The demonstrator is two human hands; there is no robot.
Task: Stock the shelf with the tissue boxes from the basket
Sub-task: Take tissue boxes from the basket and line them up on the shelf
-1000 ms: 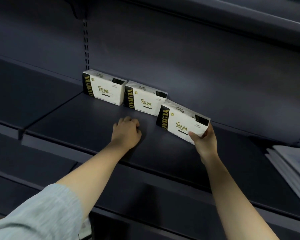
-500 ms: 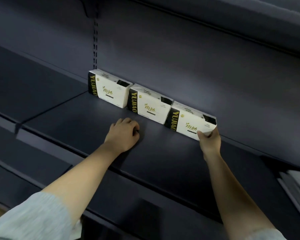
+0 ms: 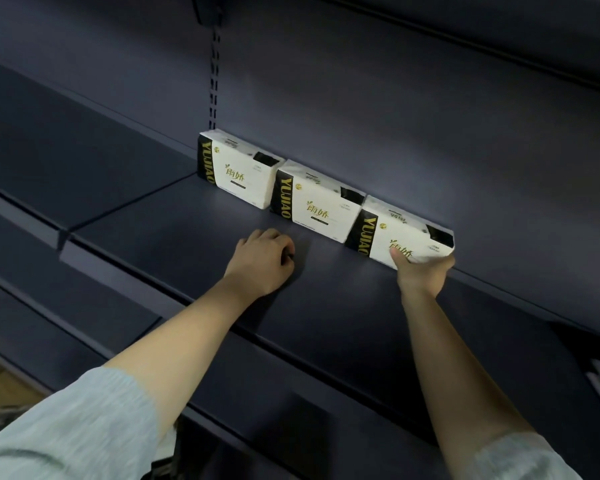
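Third tissue box pushed back, long axis along wall; right hand gripping it.

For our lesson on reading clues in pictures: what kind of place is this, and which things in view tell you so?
Most likely a shop aisle. Dark metal shelving hangs from a slotted upright, and three identical tissue boxes stand in a row with their fronts outward, the right hand gripping the last one.

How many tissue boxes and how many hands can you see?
Tissue boxes: 3, left box, middle box, right box, in a row on the shelf.
Hands: 2, left hand, right hand.
Total: 5.
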